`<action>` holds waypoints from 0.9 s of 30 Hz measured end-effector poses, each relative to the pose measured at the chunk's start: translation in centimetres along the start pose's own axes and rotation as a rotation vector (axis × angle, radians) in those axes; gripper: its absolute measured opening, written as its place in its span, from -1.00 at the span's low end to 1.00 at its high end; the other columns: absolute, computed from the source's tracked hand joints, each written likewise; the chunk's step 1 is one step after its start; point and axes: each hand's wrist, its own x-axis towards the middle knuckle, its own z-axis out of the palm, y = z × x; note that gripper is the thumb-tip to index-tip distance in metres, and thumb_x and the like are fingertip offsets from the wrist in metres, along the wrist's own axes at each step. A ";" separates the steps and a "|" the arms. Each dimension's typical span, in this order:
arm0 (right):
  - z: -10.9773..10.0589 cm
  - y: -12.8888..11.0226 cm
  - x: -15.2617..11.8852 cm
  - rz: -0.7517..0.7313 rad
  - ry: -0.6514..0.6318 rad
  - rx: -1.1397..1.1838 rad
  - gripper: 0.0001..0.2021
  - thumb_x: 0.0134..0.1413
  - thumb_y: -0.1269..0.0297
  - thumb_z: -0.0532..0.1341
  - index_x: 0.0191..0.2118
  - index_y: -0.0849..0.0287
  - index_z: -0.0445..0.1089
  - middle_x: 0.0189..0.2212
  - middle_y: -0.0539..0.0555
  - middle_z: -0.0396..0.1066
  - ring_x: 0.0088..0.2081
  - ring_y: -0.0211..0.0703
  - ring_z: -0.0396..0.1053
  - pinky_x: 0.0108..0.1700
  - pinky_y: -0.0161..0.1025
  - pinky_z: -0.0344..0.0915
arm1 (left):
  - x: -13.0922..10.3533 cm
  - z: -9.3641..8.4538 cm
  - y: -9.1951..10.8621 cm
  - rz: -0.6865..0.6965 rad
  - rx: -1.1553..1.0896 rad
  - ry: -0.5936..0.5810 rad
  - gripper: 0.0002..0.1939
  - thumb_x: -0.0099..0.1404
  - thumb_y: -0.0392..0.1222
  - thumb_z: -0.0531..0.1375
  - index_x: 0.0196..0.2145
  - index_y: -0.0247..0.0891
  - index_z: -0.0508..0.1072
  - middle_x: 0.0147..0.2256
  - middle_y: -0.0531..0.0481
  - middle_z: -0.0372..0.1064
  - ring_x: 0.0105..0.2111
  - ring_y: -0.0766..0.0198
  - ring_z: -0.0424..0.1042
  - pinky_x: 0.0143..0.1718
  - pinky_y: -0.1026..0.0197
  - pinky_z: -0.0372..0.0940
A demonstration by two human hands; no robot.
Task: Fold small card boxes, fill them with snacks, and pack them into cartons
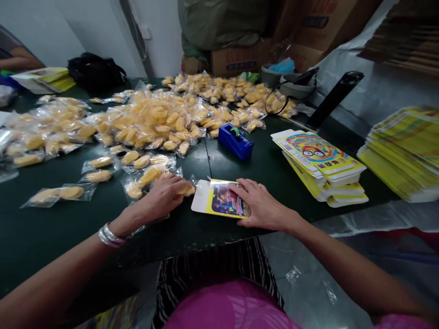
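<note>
My left hand (pixel 166 194) is closed around a clear-wrapped packet of pale yellow oval pieces (pixel 186 190), just left of the box's flap end. Under my right hand (pixel 262 205) lies a small printed cardboard box (pixel 228 199), yellow with a dark cartoon picture. The fingers and thumb of that hand grip its right part, and a white flap (pixel 201 195) sticks out toward the packet. More wrapped yellow pieces (pixel 151 174) lie beside and beyond my left hand. What the yellow pieces are made of I cannot tell.
A large heap of wrapped pieces (pixel 154 114) covers the back of the dark green table (pixel 192 237). Beyond the box stands a blue tape dispenser (pixel 236 141). To the right are stacked flat cartons (pixel 315 157), another yellow stack (pixel 408 151) and a black upright object (pixel 336 98).
</note>
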 end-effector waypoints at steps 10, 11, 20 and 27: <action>0.0 0.0 0.0 -0.014 0.013 0.023 -0.03 -0.21 0.10 0.47 0.34 0.18 0.10 0.32 0.38 0.04 0.30 0.34 0.04 0.22 0.24 0.11 | 1.8 0.9 2.4 0.142 -0.033 -0.156 -0.65 0.27 -0.32 0.13 -0.03 -0.10 0.54 0.18 -0.17 0.36 0.16 -0.18 0.29 0.13 -0.29 0.17; -0.1 0.0 0.0 -0.010 0.012 0.025 -0.03 -0.21 0.11 0.48 0.33 0.19 0.10 0.32 0.38 0.05 0.30 0.33 0.04 0.22 0.23 0.11 | 1.9 0.8 2.4 0.157 -0.066 -0.180 -0.62 0.26 -0.31 0.14 0.00 -0.09 0.53 0.23 -0.17 0.30 0.21 -0.20 0.23 0.17 -0.31 0.15; 0.2 0.3 0.0 -0.033 0.021 0.025 -0.06 -0.18 0.07 0.46 0.32 0.18 0.11 0.31 0.39 0.04 0.30 0.37 0.03 0.21 0.26 0.11 | -1.8 -1.1 0.5 -0.132 -0.254 0.183 -0.58 0.37 0.03 0.14 0.14 -0.05 0.38 0.28 -0.10 0.21 0.27 -0.05 0.21 0.26 -0.11 0.17; 0.3 0.1 -0.1 -0.066 0.048 -0.005 -0.09 -0.17 0.11 0.44 0.33 0.19 0.11 0.32 0.40 0.04 0.29 0.38 0.03 0.18 0.24 0.11 | 2.4 1.5 2.7 -0.247 -0.337 0.034 -0.88 0.28 -0.18 0.15 -0.22 -0.19 0.42 -0.27 -0.07 0.52 -0.26 0.12 0.51 -0.22 0.06 0.41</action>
